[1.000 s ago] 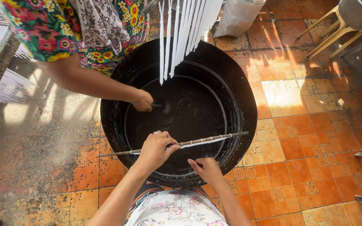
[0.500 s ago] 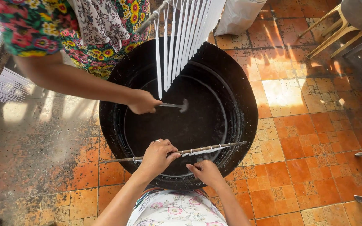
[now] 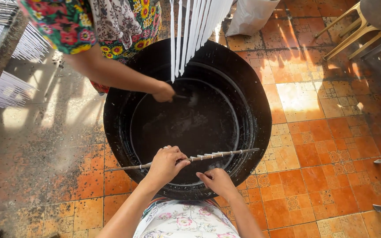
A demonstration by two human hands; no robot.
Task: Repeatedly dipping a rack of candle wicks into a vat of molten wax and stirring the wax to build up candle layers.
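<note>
Hands work over a big black vat (image 3: 261, 114) of dark liquid on the orange tiled floor (image 3: 331, 145). The left hand (image 3: 166, 164) has its grip pressed together around a thin rod (image 3: 219, 155) lying across the vat's near rim, white knots or wick ends strung along it; the right hand (image 3: 217, 180) sits just under the rod with fingers loosely spread, touching nothing that I can see. The rod looks readied for loading or dipping; the next move would call for both hands keeping it level over the liquid. Both forearms reach from the near rim, wrists bent down. At the far rim, another person's hand (image 3: 163, 92) holds a small tool beside hanging white tapers (image 3: 190, 31).
</note>
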